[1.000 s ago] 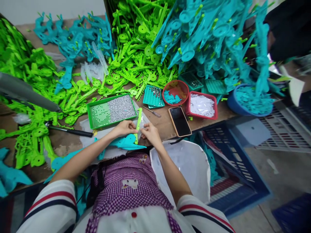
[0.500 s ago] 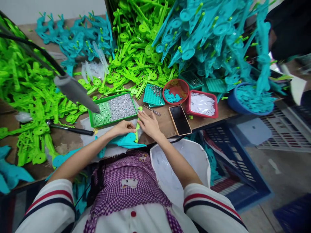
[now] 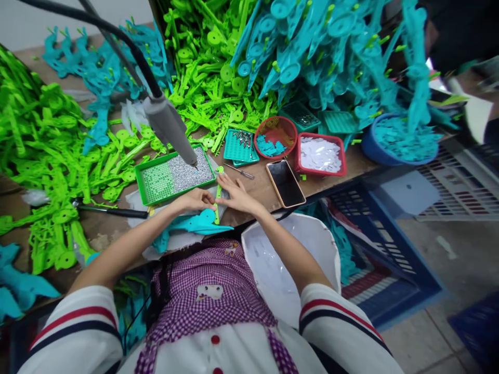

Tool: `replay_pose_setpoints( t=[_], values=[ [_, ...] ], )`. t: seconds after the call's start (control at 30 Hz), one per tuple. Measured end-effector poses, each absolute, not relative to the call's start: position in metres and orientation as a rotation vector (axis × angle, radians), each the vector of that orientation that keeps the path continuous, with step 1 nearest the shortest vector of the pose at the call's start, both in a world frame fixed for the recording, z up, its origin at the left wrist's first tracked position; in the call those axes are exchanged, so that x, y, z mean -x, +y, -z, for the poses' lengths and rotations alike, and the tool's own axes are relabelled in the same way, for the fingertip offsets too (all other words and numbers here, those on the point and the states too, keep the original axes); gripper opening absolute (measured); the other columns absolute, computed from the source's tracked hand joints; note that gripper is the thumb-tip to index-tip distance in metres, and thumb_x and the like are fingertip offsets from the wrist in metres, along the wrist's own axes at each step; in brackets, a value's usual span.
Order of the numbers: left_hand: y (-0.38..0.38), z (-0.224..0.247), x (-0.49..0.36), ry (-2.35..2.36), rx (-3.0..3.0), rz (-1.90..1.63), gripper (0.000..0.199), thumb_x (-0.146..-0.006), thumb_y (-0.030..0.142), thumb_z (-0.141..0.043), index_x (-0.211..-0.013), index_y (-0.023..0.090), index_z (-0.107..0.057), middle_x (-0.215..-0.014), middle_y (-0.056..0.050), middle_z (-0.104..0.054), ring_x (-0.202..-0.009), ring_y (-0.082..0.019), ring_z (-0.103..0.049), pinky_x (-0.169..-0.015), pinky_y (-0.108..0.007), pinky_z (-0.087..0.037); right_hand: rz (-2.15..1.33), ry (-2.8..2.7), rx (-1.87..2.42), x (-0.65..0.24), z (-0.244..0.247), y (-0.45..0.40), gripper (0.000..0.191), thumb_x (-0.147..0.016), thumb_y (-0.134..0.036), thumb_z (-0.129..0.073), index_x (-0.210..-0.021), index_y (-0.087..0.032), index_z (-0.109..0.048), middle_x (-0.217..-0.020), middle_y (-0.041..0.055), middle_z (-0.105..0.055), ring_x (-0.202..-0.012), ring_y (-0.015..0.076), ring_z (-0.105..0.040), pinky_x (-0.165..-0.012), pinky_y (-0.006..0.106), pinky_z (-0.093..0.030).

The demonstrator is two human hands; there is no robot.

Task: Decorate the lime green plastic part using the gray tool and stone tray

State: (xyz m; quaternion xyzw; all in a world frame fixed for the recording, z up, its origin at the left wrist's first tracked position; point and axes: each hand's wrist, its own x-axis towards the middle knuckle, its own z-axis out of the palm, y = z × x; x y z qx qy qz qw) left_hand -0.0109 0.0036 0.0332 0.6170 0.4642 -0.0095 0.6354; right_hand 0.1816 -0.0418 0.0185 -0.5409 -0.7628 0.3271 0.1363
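Observation:
A slim green plastic part point(image 3: 217, 209) lies on the cloth at the front of the bench, between my two hands. My left hand point(image 3: 198, 200) is at its left edge, thumb and fingertips pinched together; anything between them is too small to make out. Stretched out and slightly spread, the fingers of my right hand point(image 3: 237, 196) rest on the upper part of the green piece. A blue plastic part point(image 3: 199, 222) lies just below my left hand, close to the green one. Behind my hands is a green tray point(image 3: 141, 188) with small silvery pieces point(image 3: 192, 170) in its right half.
A grey pen-shaped power tool point(image 3: 169, 129) hangs over the tray on a black cable. A screwdriver point(image 3: 239, 170), a phone point(image 3: 286, 183) and a red basket point(image 3: 343, 165) are to the right. Green parts point(image 3: 210, 88) and blue parts point(image 3: 312, 52) are heaped behind.
The hanging tool has swung right, its tip passing from the tray's left part to over the silvery pieces. My view has shifted slightly. Both hands remain by the green part.

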Motion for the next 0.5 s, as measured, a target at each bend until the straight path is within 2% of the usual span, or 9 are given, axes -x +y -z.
replay_pose_setpoints(
  t=[0.13,0.2,0.27,0.33,0.37,0.43,0.5],
  values=[
    [0.002,-0.041,0.013,1.047,-1.619,0.013,0.020,-0.066,0.032,-0.076,-0.075,0.016,-0.067,-0.067,-0.002,-0.067,-0.064,-0.015,-0.059,-0.061,-0.025,-0.044,-0.983,-2.170,1.619,-0.184,-0.021,-0.042,0.077,-0.087,-0.053,-0.057,-0.153,-0.029,-0.023,-0.160,0.0105,-0.021,-0.150,0.0286,-0.016,-0.114,0.067,0.003],
    [-0.012,-0.046,0.017,1.054,-1.768,-0.046,0.022,-0.076,0.037,-0.068,-0.086,0.017,-0.070,-0.081,-0.005,-0.071,-0.074,-0.018,-0.063,-0.070,-0.028,-0.047,-0.973,-2.152,1.638,-0.183,-0.023,-0.042,0.074,-0.087,-0.052,-0.056,-0.151,-0.031,-0.027,-0.159,0.0100,-0.025,-0.149,0.0303,-0.019,-0.112,0.069,0.005],
    [-0.035,-0.048,0.025,1.043,-1.933,-0.110,0.039,-0.080,0.042,-0.064,-0.110,0.018,-0.067,-0.105,-0.009,-0.070,-0.093,-0.023,-0.064,-0.083,-0.033,-0.048,-0.964,-2.150,1.629,-0.182,-0.023,-0.041,0.070,-0.088,-0.052,-0.056,-0.150,-0.033,-0.031,-0.159,0.0090,-0.029,-0.149,0.0311,-0.020,-0.112,0.069,0.007],
    [-0.059,-0.046,0.033,1.065,-2.138,-0.117,0.078,-0.066,0.046,-0.078,-0.133,0.018,-0.052,-0.125,-0.015,-0.061,-0.111,-0.031,-0.058,-0.091,-0.042,-0.047,-0.968,-2.155,1.613,-0.183,-0.023,-0.040,0.071,-0.087,-0.051,-0.058,-0.149,-0.033,-0.032,-0.159,0.0088,-0.029,-0.149,0.0309,-0.020,-0.112,0.069,0.007],
    [-0.070,-0.044,0.037,1.091,-2.221,-0.103,0.089,-0.062,0.044,-0.080,-0.139,0.017,-0.045,-0.129,-0.017,-0.058,-0.114,-0.033,-0.056,-0.092,-0.044,-0.047,-0.980,-2.153,1.607,-0.183,-0.022,-0.040,0.072,-0.086,-0.051,-0.059,-0.150,-0.032,-0.031,-0.159,0.0093,-0.028,-0.149,0.0306,-0.019,-0.113,0.068,0.007],
    [-0.084,-0.040,0.041,1.146,-2.336,-0.086,0.089,-0.063,0.037,-0.080,-0.140,0.017,-0.041,-0.129,-0.017,-0.056,-0.115,-0.034,-0.056,-0.093,-0.046,-0.046,-1.012,-2.117,1.610,-0.183,-0.020,-0.041,0.076,-0.085,-0.049,-0.060,-0.151,-0.028,-0.028,-0.161,0.0113,-0.024,-0.150,0.0300,-0.016,-0.115,0.065,0.002],
    [-0.089,-0.036,0.042,1.188,-2.383,-0.087,0.077,-0.067,0.032,-0.077,-0.135,0.019,-0.044,-0.126,-0.014,-0.058,-0.112,-0.032,-0.058,-0.091,-0.045,-0.047,-1.022,-2.038,1.634,-0.182,-0.020,-0.045,0.081,-0.085,-0.050,-0.059,-0.153,-0.025,-0.024,-0.162,0.0139,-0.020,-0.150,0.0311,-0.016,-0.116,0.062,-0.008]
  ],
)
